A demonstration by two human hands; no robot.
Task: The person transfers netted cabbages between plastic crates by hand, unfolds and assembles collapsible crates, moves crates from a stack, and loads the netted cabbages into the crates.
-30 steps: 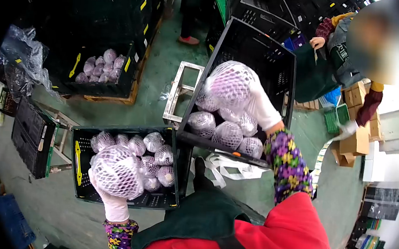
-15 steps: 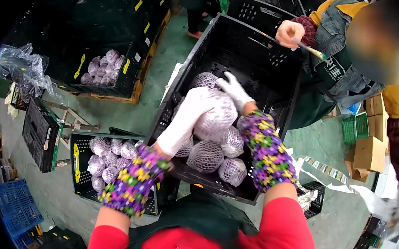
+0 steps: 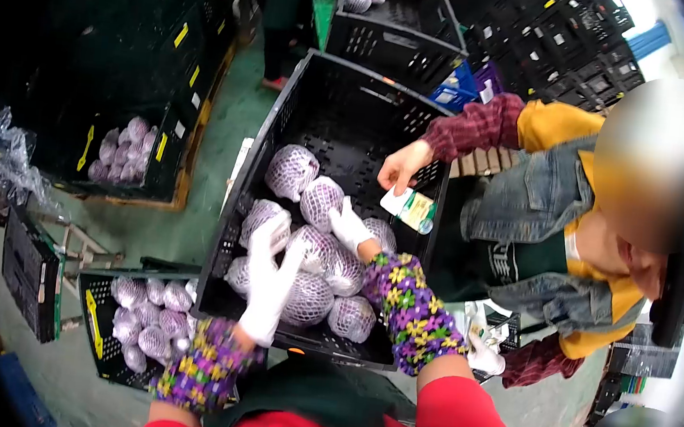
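A black crate (image 3: 220, 243) in front of me holds several round purple items (image 3: 306, 301) in white foam netting and clear film; their exact kind is hidden by the wrapping. My left hand (image 3: 270, 277), in a white glove, is over the near left items with its fingers spread and nothing in them. My right hand (image 3: 350, 227), also gloved, lies against a netted item (image 3: 322, 202) in the middle, fingers stretched out. Over the crate's right side, a co-worker's hand (image 3: 406, 169) holds a small printed card (image 3: 410, 210).
A co-worker (image 3: 538, 224) stands close at the right. Lower left is another crate (image 3: 90, 323) of netted items, and further left a crate (image 3: 168, 151) on a wooden pallet. Behind, a black crate (image 3: 391, 45) contains two netted items.
The large netted item I had between my hands now lies among the others, and my hands have come apart. The co-worker has leaned in, bringing the card over the crate.
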